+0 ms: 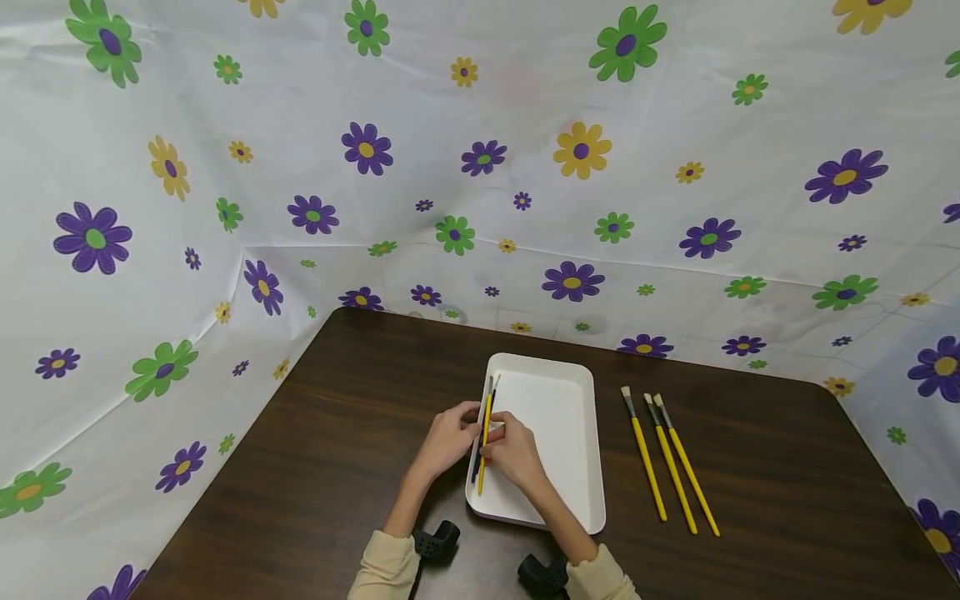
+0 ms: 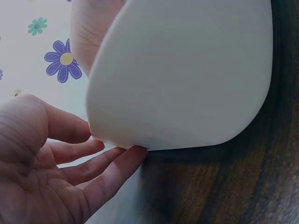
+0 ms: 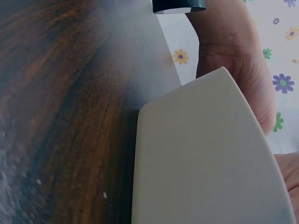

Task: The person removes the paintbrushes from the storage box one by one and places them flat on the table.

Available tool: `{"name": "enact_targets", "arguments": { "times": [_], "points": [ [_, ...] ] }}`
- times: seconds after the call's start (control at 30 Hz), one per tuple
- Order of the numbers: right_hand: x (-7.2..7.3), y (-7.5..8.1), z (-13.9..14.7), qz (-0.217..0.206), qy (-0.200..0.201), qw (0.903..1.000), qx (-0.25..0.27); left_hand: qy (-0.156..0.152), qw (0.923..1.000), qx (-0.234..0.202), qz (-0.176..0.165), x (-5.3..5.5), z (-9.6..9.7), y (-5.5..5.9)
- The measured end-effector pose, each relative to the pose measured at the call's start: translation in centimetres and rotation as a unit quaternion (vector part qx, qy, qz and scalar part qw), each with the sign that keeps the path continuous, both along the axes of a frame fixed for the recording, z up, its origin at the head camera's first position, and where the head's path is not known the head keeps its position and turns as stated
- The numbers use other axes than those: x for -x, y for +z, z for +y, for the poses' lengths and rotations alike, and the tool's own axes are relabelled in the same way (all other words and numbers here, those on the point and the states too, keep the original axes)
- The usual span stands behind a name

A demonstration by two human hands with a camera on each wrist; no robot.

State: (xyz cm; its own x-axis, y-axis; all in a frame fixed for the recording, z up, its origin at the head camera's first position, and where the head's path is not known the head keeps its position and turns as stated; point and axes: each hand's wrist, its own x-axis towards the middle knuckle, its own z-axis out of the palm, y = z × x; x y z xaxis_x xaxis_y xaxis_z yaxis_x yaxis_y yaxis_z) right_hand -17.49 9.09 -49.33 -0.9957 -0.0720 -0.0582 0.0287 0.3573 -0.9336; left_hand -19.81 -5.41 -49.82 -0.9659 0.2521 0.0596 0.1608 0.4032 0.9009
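Note:
Inside the left side of a white tray (image 1: pixel 558 450) lie a yellow-handled paintbrush (image 1: pixel 482 480) and, close beside it, a slim dark-handled paintbrush (image 1: pixel 475 471). My right hand (image 1: pixel 517 454) reaches over the tray and pinches the yellow paintbrush around mid-handle. Across from it, my left hand (image 1: pixel 446 437) is at the tray's left wall, its fingertips right at the rim by the brushes. Loosely bent fingers (image 2: pixel 117 175) touch the tray's outer side in the left wrist view. The right wrist view shows mainly the tray's outer wall (image 3: pixel 201 158), which hides the right fingers.
Right of the tray, several wide yellow-handled paintbrushes (image 1: pixel 670 467) lie on the dark wooden table (image 1: pixel 360 375), bristles away from me. A white flowered cloth (image 1: pixel 525 108) hangs behind the table and along its sides. Black wrist mounts (image 1: pixel 437 542) sit under both forearms.

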Motion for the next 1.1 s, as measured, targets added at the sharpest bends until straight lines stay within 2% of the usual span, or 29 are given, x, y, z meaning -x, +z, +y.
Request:
{"name": "enact_targets", "arguments": {
  "times": [0.4,0.57,0.87,1.1],
  "points": [
    [0.1,0.4,0.7,0.010,-0.015,0.9998,-0.010,-0.006,0.9990,-0.029,-0.032,-0.2,0.4,0.1],
    [0.0,0.7,1.3,0.008,-0.011,0.9997,-0.022,-0.001,0.9989,-0.031,-0.034,-0.1,0.5,0.1],
    [-0.6,1.8,3.5,-0.003,-0.020,0.9998,0.008,0.002,0.9987,-0.034,-0.039,-0.1,0.6,-0.1],
    [-1.4,3.3,5.9,-0.012,-0.049,0.9987,0.007,0.000,0.9983,-0.046,-0.037,-0.2,0.5,-0.1]
  ]
}}
